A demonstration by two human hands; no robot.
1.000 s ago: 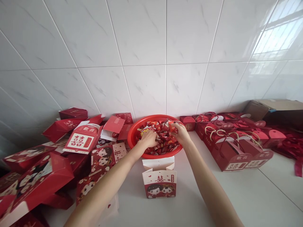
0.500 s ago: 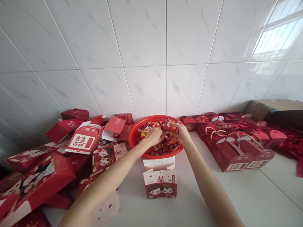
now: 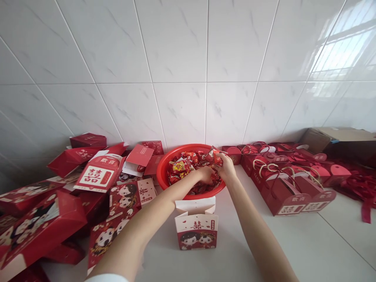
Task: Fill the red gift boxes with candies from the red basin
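Note:
A red plastic basket [image 3: 161, 172] stands against the wall, holding many wrapped candies [image 3: 179, 167] in red and yellow. Reaching into its right part, my left hand [image 3: 207, 174] has its fingers curled down among the candies; what they grip is hidden. At the basket's right rim, my right hand [image 3: 226, 167] is closed on a red candy packet [image 3: 216, 155], held just above the heap. Directly in front of the basket, a red and white gift box [image 3: 197, 235] with two cartoon faces stands upright, its top flaps open. Neither hand touches this box.
A loose pile of red gift boxes [image 3: 100, 172] covers the left side. On the right, rows of boxes with rope handles [image 3: 289, 192] stand together. Behind them are a cardboard box [image 3: 337, 135] and red ribbon [image 3: 366, 203]. A tiled wall [image 3: 182, 113] borders the back.
My left hand has moved right across the basket, uncovering yellow and red candies on the left. My right hand stays near the right rim with a red packet. The view has shifted slightly.

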